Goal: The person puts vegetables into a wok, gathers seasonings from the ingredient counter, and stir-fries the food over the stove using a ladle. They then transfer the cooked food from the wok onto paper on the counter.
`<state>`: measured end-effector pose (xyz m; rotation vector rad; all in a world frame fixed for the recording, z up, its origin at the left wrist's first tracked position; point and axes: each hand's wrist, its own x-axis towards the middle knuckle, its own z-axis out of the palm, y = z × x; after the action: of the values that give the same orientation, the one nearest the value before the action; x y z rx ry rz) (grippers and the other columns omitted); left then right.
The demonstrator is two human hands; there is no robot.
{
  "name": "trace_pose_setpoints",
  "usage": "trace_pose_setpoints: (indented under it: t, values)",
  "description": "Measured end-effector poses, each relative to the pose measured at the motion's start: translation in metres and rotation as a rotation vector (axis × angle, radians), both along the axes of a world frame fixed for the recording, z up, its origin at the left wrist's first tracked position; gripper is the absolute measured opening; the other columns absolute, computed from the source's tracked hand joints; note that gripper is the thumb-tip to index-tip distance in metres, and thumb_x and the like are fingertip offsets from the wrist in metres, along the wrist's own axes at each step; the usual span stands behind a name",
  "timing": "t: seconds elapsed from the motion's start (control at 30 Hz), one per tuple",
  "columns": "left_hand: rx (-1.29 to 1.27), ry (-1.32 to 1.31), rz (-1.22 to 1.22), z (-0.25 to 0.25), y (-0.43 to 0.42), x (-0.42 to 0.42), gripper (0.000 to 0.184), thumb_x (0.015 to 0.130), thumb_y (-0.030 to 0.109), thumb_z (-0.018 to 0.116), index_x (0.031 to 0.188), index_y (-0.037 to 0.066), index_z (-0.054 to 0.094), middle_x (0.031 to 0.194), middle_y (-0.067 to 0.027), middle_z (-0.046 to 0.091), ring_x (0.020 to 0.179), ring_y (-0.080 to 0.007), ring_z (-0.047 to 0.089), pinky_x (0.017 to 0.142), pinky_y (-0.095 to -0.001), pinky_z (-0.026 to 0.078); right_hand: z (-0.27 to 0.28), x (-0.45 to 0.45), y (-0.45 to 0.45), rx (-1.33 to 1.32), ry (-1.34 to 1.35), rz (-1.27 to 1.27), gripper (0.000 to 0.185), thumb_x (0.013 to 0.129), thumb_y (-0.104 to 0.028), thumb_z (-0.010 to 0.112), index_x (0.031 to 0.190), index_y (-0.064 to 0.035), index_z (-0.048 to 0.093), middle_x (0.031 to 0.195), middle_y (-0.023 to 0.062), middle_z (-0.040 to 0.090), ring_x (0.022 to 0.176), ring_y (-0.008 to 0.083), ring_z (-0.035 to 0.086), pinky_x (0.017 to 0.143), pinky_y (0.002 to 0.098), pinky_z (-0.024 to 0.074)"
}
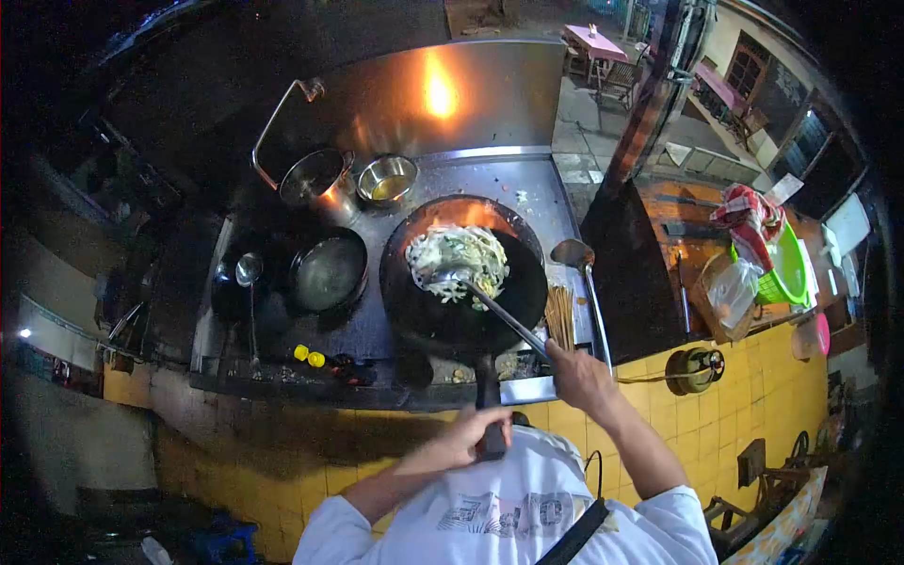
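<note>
A dark wok (471, 334) stands on the metal stove top, its handle pointing toward my body. My left hand (476, 435) is wrapped around the wok handle (488, 395). In my right hand (579, 377) is a long-handled metal wok spatula (508, 320), slanting down into the wok. Its head lies partly buried in a heap of pale, shredded food (466, 247) with bits of green and yellow; whether this is noodles or sliced vegetables, I cannot tell.
Left of the wok are a dark pan (328, 271) with liquid, a metal bowl (387, 179), a pot (315, 179) and a ladle (250, 270). Another long-handled utensil (593, 292) and thin sticks (561, 315) lie to the right. A green basket (786, 268) stands on the wooden side table.
</note>
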<state>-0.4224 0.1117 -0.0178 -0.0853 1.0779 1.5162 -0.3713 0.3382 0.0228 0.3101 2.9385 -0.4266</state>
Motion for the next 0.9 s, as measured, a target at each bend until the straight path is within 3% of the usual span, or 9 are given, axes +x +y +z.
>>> trace_pose_setpoints:
  t: [0.03, 0.17, 0.27, 0.33, 0.43, 0.47, 0.63, 0.7, 0.9]
  values:
    - [-0.053, -0.026, -0.078, -0.023, -0.004, -0.021, 0.019, 0.085, 0.021, 0.059, 0.073, 0.007, 0.06, 0.074, -0.0068, 0.062, 0.069, -0.0171, 0.06, 0.065, -0.0334, 0.05, 0.002, 0.004, -0.001, -0.019, -0.051, 0.012, 0.042, 0.083, -0.007, 0.046, 0.125, -0.0076, 0.05, 0.07, 0.0209, 0.062, 0.064, 0.0374, 0.064, 0.056, 0.0462, 0.0526]
    - [0.077, 1.037, -0.18, -0.032, -0.015, -0.064, 0.015, 0.081, 0.022, 0.064, 0.074, 0.01, 0.059, 0.079, -0.0031, 0.059, 0.079, -0.0143, 0.058, 0.073, -0.0295, 0.048, -0.009, 0.001, -0.004, 0.052, -0.012, -0.02, 0.041, 0.083, -0.009, 0.047, 0.124, -0.0081, 0.047, 0.068, 0.0199, 0.063, 0.067, 0.0358, 0.065, 0.055, 0.0461, 0.0527]
    - [0.388, 1.023, -0.216, -0.059, -0.01, -0.03, 0.031, 0.065, 0.001, 0.074, 0.091, 0.007, 0.058, 0.09, -0.0039, 0.058, 0.093, -0.014, 0.056, 0.083, -0.0335, 0.047, -0.008, -0.017, 0.001, 0.113, -0.095, -0.103, 0.045, 0.083, -0.011, 0.049, 0.128, -0.0122, 0.044, 0.07, 0.0192, 0.063, 0.066, 0.0367, 0.065, 0.055, 0.0458, 0.0523]
    - [0.031, -0.223, 0.046, -0.033, 0.001, -0.004, 0.007, 0.082, 0.007, 0.061, 0.077, 0.003, 0.058, 0.065, -0.0076, 0.056, 0.059, -0.0196, 0.059, 0.059, -0.0315, 0.049, 0.032, -0.014, 0.01, 0.0, -0.019, -0.185, 0.046, 0.083, -0.017, 0.054, 0.128, -0.0167, 0.047, 0.074, 0.0202, 0.064, 0.071, 0.0387, 0.064, 0.063, 0.0475, 0.0516]
    - [-0.056, -0.376, 0.259, -0.076, 0.006, -0.031, 0.011, 0.084, 0.008, 0.061, 0.077, 0.0, 0.057, 0.065, -0.0092, 0.058, 0.056, -0.0198, 0.059, 0.052, -0.0329, 0.051, 0.054, -0.005, 0.009, -0.129, 0.081, -0.234, 0.046, 0.084, -0.023, 0.056, 0.129, -0.0186, 0.048, 0.078, 0.0201, 0.065, 0.074, 0.0394, 0.063, 0.066, 0.0483, 0.0503]
    - [0.089, 0.051, 0.197, -0.103, 0.008, -0.044, 0.011, 0.085, 0.009, 0.059, 0.078, 0.001, 0.056, 0.065, -0.0075, 0.057, 0.056, -0.018, 0.058, 0.052, -0.0318, 0.051, 0.055, -0.004, 0.007, -0.153, 0.108, -0.248, 0.047, 0.084, -0.025, 0.056, 0.13, -0.0188, 0.047, 0.079, 0.02, 0.065, 0.074, 0.04, 0.063, 0.066, 0.0486, 0.05]
    - [0.012, 0.077, 0.25, -0.151, 0.023, -0.098, 0.01, 0.085, 0.01, 0.058, 0.08, 0.003, 0.056, 0.065, -0.0058, 0.057, 0.054, -0.017, 0.057, 0.052, -0.031, 0.051, -0.062, -0.069, -0.012, -0.017, 0.012, -0.311, 0.055, 0.087, -0.018, 0.05, 0.139, -0.0193, 0.035, 0.082, 0.0238, 0.064, 0.074, 0.0401, 0.063, 0.065, 0.0493, 0.0501]
    - [-0.073, 0.054, 0.297, -0.14, 0.029, -0.099, 0.009, 0.085, 0.011, 0.059, 0.081, 0.003, 0.056, 0.065, -0.0059, 0.057, 0.054, -0.0171, 0.057, 0.051, -0.0314, 0.051, -0.121, -0.082, -0.004, 0.125, 0.02, -0.175, 0.054, 0.086, -0.01, 0.041, 0.139, -0.0075, 0.032, 0.088, 0.0235, 0.064, 0.079, 0.0352, 0.065, 0.067, 0.0463, 0.0522]
    - [-0.059, 0.077, 0.275, -0.162, 0.026, -0.107, 0.011, 0.083, 0.012, 0.061, 0.084, 0.003, 0.054, 0.064, -0.0076, 0.057, 0.052, -0.0181, 0.057, 0.049, -0.0326, 0.051, -0.081, -0.081, 0.017, -0.103, 0.065, -0.185, 0.045, 0.083, -0.012, 0.047, 0.126, 0.0009, 0.038, 0.082, 0.0287, 0.061, 0.077, 0.0457, 0.061, 0.069, 0.0531, 0.0487]
